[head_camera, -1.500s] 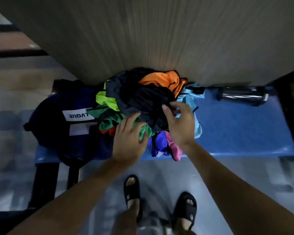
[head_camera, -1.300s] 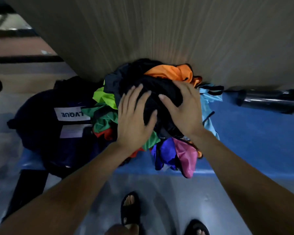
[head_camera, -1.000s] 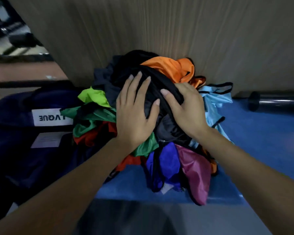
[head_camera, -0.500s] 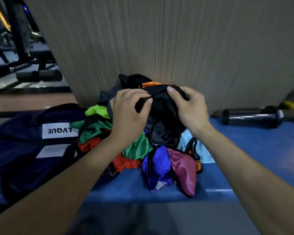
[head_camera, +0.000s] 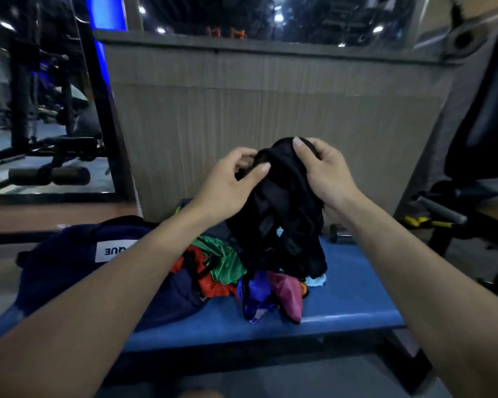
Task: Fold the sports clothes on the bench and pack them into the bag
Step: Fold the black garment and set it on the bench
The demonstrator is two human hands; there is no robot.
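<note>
My left hand and right hand pinch the black top above the pile. Light, limp, likely slippery; I'd grip its 2 shoulder seams.

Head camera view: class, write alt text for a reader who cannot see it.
Both hands, left hand and right hand, grip a black garment lifted above a colourful clothes pile on a blue bench; a navy bag sits left.

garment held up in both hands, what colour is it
Black, seen in the head view.
</note>
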